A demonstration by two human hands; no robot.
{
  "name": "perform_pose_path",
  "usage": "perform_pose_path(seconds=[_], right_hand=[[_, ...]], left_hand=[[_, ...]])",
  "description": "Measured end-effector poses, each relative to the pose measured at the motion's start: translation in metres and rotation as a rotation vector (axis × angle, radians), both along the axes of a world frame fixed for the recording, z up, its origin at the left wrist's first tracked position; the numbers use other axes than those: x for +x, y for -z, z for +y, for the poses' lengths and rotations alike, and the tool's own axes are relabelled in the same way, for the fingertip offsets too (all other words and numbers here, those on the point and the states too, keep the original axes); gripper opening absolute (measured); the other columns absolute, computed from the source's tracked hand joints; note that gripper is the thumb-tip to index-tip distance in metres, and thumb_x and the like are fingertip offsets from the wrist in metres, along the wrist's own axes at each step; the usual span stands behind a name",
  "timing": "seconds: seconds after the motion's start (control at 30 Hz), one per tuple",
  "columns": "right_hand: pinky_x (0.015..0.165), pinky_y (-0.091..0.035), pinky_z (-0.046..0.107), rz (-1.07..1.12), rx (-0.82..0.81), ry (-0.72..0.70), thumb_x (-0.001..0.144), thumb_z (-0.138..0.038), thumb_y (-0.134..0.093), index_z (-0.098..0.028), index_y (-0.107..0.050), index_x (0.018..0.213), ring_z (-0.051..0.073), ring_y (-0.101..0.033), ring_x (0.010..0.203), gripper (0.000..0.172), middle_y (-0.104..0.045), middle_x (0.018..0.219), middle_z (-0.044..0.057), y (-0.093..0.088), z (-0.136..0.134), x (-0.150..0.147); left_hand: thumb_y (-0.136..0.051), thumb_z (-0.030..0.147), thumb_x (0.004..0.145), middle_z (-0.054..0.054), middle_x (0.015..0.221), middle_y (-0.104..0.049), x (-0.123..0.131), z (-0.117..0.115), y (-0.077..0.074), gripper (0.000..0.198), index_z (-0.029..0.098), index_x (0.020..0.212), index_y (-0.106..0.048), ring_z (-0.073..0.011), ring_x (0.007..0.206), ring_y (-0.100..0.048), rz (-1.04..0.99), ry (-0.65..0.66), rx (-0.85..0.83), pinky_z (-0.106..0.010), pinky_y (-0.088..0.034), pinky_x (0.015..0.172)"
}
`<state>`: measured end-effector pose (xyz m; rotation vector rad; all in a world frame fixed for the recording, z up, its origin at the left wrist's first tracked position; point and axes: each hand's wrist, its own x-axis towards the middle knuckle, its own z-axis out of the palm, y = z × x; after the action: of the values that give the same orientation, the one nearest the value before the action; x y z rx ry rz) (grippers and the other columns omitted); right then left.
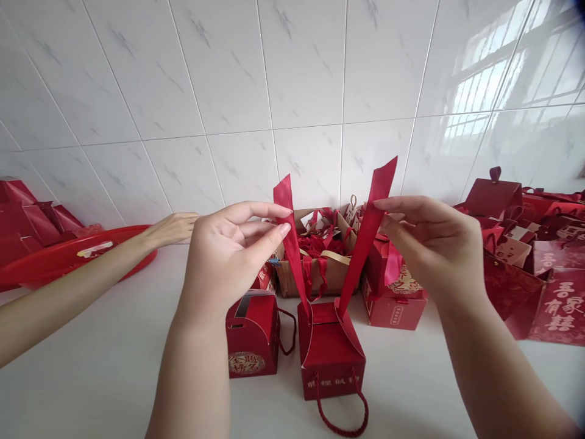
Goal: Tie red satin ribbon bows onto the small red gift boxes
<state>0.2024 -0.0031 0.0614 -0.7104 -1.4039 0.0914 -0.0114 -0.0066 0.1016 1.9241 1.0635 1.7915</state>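
Note:
A small red gift box (333, 344) with gold lettering and a rope handle stands in front of me. From its top rises a red ribbon (359, 268), its two ends held up and apart. My left hand (228, 250) pinches one end between thumb and fingertips. The other end is pinched by my right hand (429, 250), a little higher and to the right. The rope handle (342, 430) hangs down at the front of the box.
Behind the gift box sits a cardboard carton (292, 274) of ribbons and tags. Another red box (251, 341) stands left, stacked boxes (395, 311) right, more boxes (560, 305) farther right. A co-worker's arm (91, 274) reaches in past a red tray (141, 262). A tiled wall (237, 73) closes the back.

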Motion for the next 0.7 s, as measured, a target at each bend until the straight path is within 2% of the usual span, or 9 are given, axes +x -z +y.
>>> perform_pose_path(seconds=[0.13, 0.2, 0.37, 0.57, 0.7], right_hand=[[0.061, -0.053, 0.026, -0.02, 0.041, 0.071, 0.082, -0.008, -0.058, -0.027, -0.071, 0.097, 0.015, -0.064, 0.076, 0.028, -0.07, 0.086, 0.0, 0.003, 0.001, -0.003], [0.059, -0.053, 0.026, -0.014, 0.009, 0.04, 0.083, -0.008, -0.056, -0.028, -0.071, 0.1, 0.014, -0.064, 0.073, 0.03, -0.069, 0.083, 0.0, 0.003, -0.001, -0.005], [0.054, -0.055, 0.022, 0.047, -0.057, -0.063, 0.08, -0.017, -0.067, -0.028, -0.072, 0.098, 0.012, -0.064, 0.065, 0.021, -0.07, 0.08, -0.001, 0.001, -0.005, -0.012], [0.078, -0.06, 0.029, 0.086, -0.076, -0.257, 0.082, -0.016, -0.065, -0.029, -0.07, 0.1, 0.017, -0.068, 0.09, 0.023, -0.071, 0.098, 0.0, 0.0, -0.002, -0.009], [0.077, -0.061, 0.031, 0.091, -0.096, -0.295, 0.081, -0.016, -0.067, -0.029, -0.07, 0.1, 0.017, -0.069, 0.089, 0.023, -0.071, 0.099, 0.0, 0.0, -0.002, -0.007]], left_hand=[[-0.071, 0.011, 0.07, 0.001, 0.07, -0.072, 0.002, -0.001, 0.001, 0.013, 0.021, 0.078, -0.073, -0.0111, 0.061, -0.067, -0.011, 0.026, -0.022, -0.015, -0.054, 0.053], [-0.071, 0.012, 0.071, 0.001, 0.069, -0.072, 0.002, -0.001, 0.002, 0.012, 0.021, 0.079, -0.073, -0.0109, 0.062, -0.066, -0.008, 0.036, -0.029, -0.016, -0.055, 0.057], [-0.068, 0.015, 0.075, 0.001, 0.075, -0.072, 0.005, 0.002, 0.006, 0.011, 0.023, 0.082, -0.072, -0.0118, 0.07, -0.067, 0.029, 0.129, 0.045, -0.019, -0.057, 0.064], [-0.064, 0.01, 0.078, -0.001, 0.087, -0.07, 0.008, 0.002, 0.007, 0.013, 0.02, 0.082, -0.071, -0.0119, 0.079, -0.067, 0.1, 0.217, 0.119, -0.019, -0.057, 0.07], [-0.063, 0.013, 0.079, -0.002, 0.091, -0.071, 0.008, 0.001, 0.007, 0.016, 0.021, 0.092, -0.071, -0.0132, 0.08, -0.067, 0.114, 0.194, 0.078, -0.021, -0.058, 0.071]])
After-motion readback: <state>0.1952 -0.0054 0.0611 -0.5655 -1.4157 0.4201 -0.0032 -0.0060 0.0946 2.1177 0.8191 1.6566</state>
